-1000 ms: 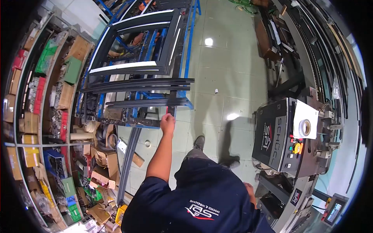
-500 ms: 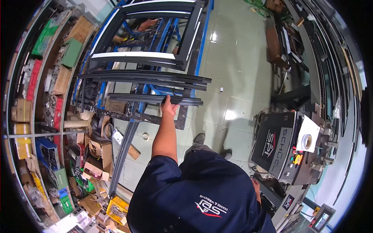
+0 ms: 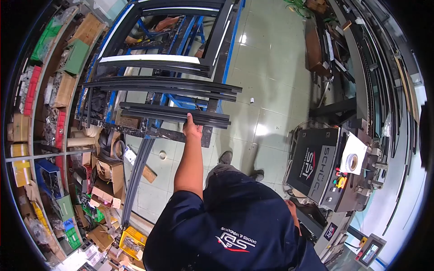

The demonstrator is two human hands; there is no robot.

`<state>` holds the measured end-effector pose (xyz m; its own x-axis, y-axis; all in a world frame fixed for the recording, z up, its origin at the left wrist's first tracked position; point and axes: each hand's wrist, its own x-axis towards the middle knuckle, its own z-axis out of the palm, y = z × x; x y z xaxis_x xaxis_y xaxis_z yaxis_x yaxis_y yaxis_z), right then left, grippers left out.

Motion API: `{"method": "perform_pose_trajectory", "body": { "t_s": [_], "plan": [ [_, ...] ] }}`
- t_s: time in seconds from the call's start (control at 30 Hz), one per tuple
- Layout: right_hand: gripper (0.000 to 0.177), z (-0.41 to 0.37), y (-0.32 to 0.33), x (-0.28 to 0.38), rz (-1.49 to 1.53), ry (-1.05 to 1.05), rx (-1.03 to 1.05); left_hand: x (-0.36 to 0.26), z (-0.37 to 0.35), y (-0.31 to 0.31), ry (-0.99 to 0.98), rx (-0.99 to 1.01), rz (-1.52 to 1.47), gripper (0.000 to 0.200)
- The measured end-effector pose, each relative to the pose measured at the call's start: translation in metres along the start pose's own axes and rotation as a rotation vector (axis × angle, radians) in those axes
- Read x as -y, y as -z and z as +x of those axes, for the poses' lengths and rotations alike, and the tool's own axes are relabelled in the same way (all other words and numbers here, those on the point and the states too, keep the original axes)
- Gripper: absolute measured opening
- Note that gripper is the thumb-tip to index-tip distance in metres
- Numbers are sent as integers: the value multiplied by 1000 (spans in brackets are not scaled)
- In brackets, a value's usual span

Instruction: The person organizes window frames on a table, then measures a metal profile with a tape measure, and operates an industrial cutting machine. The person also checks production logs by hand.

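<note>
On the blue-framed table (image 3: 204,139): black profiles (image 3: 167,113), laid across its near end. Held at the near edge by left hand (image 3: 193,129), thumb on top; right hand (image 3: 292,210) low at side, contents impossible to tell. Apparent step: grasping. Required next: firm, level support.

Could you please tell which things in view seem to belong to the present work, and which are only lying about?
Likely in the work:
dark bars, held by the left hand
bench beneath them

Seemingly lying about:
white roll on a sheet
wooden piece on the floor
</note>
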<state>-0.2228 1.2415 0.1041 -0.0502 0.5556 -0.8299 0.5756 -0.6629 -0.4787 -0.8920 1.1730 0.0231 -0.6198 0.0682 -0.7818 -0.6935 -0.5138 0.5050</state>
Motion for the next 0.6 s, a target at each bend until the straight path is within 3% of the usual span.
{"method": "perform_pose_trajectory", "body": {
  "t_s": [0.13,0.17,0.27,0.37,0.47,0.6],
  "plan": [
    [30,-6,-5,8,51,2,-5,2,-1,-2,-6,-139,73,62],
    [29,-5,-6,9,32,-6,-11,5,-3,-2,-45,-69,35,68],
    [29,-2,-9,10,40,-22,-20,1,9,-3,111,-139,27,65],
    [28,1,-10,15,-44,-26,-27,-7,-17,-20,66,-144,-7,66],
    [30,1,-9,19,-39,-27,-15,3,3,-9,13,11,-61,72],
    [32,18,2,-3,18,-36,-8,6,16,10,44,310,-181,64]
  ]
}}
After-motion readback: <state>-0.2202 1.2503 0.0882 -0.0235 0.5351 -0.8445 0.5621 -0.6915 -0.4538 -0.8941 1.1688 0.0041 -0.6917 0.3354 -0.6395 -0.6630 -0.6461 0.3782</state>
